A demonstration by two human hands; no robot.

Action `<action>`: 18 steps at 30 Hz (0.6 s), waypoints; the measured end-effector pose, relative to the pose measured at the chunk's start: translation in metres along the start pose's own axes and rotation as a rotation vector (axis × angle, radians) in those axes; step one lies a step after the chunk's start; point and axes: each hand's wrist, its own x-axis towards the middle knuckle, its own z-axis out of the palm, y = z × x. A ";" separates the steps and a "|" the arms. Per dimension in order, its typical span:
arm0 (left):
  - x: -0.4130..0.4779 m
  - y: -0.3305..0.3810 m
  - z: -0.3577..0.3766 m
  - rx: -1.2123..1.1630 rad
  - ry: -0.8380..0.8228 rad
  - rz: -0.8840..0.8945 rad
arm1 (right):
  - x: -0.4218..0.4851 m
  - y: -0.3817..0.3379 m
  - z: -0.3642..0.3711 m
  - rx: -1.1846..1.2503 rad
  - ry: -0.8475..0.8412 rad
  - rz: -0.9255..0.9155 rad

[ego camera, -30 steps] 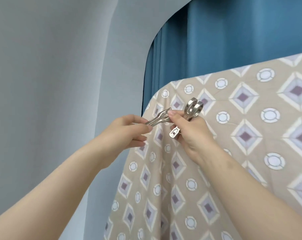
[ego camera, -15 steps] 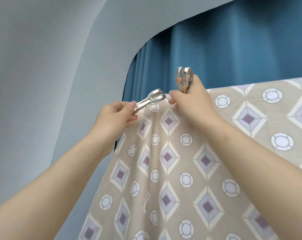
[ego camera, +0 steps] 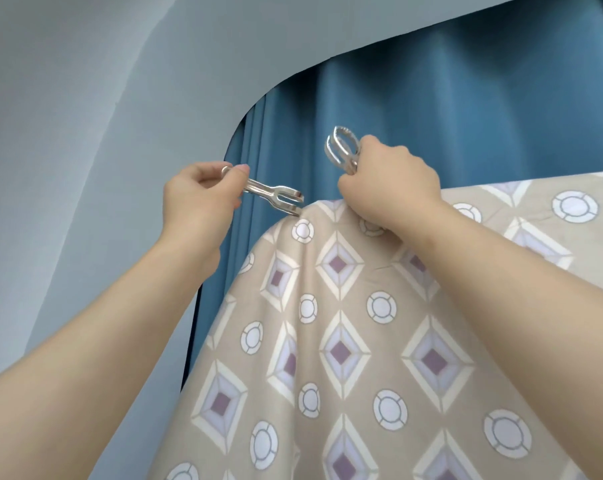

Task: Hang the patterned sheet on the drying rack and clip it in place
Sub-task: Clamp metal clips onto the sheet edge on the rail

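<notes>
Beige sheet (ego camera: 379, 341), purple diamonds and white rings, draped below both hands. Left hand (ego camera: 199, 199) pinched metal clip (ego camera: 276, 199) at its top edge; right hand (ego camera: 390, 185) gripped second clip (ego camera: 341, 147) and the edge.

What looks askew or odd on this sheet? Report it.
Nothing is damaged. The patterned sheet puckers into folds at its top corner, where the left hand holds a metal clip. The right hand grips a second clip.
</notes>
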 end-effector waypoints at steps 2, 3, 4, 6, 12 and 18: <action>0.008 0.001 0.003 -0.029 -0.015 0.020 | 0.002 0.004 0.007 -0.043 0.007 -0.008; 0.011 0.002 0.005 -0.047 -0.022 0.016 | 0.003 0.006 0.010 -0.053 0.008 -0.001; 0.014 0.001 0.005 -0.061 -0.023 0.008 | 0.004 0.008 0.012 -0.058 0.010 0.009; 0.017 0.000 0.005 -0.095 -0.019 -0.011 | 0.005 0.010 0.013 -0.074 0.021 0.021; 0.025 -0.005 0.010 -0.192 -0.114 -0.098 | 0.004 0.011 0.016 -0.163 0.058 -0.020; 0.027 -0.005 0.017 -0.267 -0.185 -0.184 | 0.001 0.009 0.012 -0.198 0.067 -0.049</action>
